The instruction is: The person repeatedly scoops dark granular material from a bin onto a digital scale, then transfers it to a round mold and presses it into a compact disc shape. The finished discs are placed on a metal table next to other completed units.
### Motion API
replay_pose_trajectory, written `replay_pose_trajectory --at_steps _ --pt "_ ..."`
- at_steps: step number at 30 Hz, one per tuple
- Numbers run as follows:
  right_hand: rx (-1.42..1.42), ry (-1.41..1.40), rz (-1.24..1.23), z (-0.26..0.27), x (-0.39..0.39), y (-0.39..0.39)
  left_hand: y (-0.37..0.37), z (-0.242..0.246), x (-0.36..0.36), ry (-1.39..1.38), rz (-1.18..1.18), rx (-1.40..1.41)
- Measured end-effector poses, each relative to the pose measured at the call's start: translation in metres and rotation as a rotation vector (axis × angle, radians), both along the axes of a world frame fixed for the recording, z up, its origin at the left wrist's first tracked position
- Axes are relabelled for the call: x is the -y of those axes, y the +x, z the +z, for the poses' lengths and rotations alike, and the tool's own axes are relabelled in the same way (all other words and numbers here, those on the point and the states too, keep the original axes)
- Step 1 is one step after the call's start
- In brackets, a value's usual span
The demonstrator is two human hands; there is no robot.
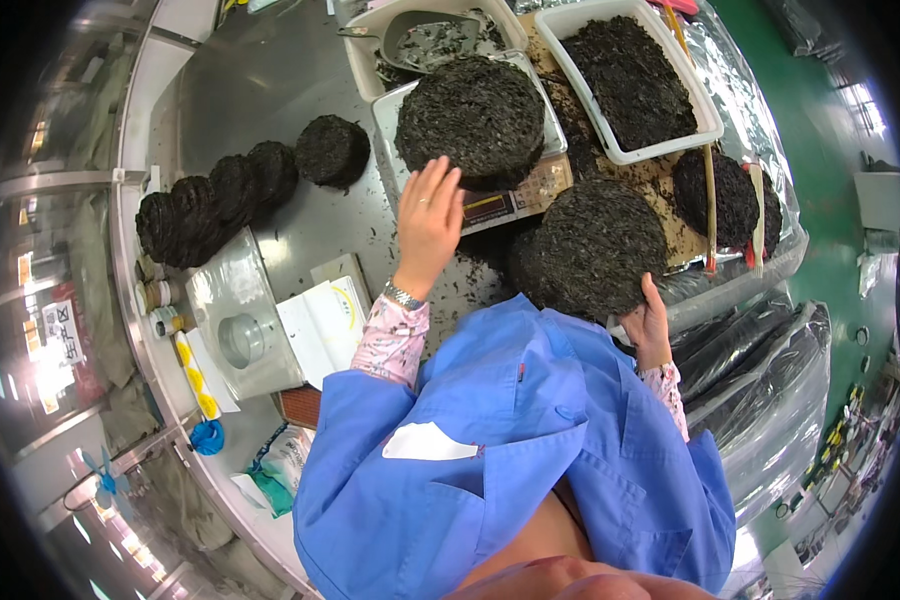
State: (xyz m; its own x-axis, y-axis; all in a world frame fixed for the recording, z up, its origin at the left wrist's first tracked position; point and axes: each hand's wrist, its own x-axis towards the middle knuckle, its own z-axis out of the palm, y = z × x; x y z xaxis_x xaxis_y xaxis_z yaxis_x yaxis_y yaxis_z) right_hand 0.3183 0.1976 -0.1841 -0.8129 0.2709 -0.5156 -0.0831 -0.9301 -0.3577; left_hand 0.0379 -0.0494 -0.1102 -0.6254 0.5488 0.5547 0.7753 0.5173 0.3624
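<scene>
A large round cake of dark pressed seaweed or similar leafy matter [471, 121] rests on a white tray [387, 120] set on a digital scale [487, 211]. My left hand [429, 225] lies flat, its fingertips at the near left edge of that cake; the palm is hidden. Close to my body is another dark round cake [604, 244], tilted, with more dark material partly hidden behind its left side. My right hand [647, 319] grips its lower right edge, the thumb on the upper face and the fingers out of sight beneath.
Several dark discs [214, 206] lean in a row at left, near a smaller one [333, 151]. Behind stand a tub with a scoop [427, 41] and a tub of dark flakes [634, 82]. At right, brushes [757, 217] lie by more discs [720, 196]; papers [326, 330] lie at left.
</scene>
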Motion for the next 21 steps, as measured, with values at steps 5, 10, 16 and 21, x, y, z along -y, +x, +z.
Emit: replay_pose_trajectory --at_steps 5,10,16,21 --pt "0.164 0.111 0.162 -0.032 0.004 -0.011 0.011 -0.009 0.034 0.161 0.17 0.22" --pt "0.537 0.291 0.442 -0.067 0.009 -0.011 0.006 -0.015 0.068 0.217 0.282 0.308" --pt "0.637 0.682 0.457 -0.075 0.009 -0.002 -0.013 -0.028 0.084 0.312 0.332 0.435" --pt "0.59 1.076 0.396 -0.045 0.007 -0.044 -0.074 -0.057 0.08 0.472 0.301 0.688"
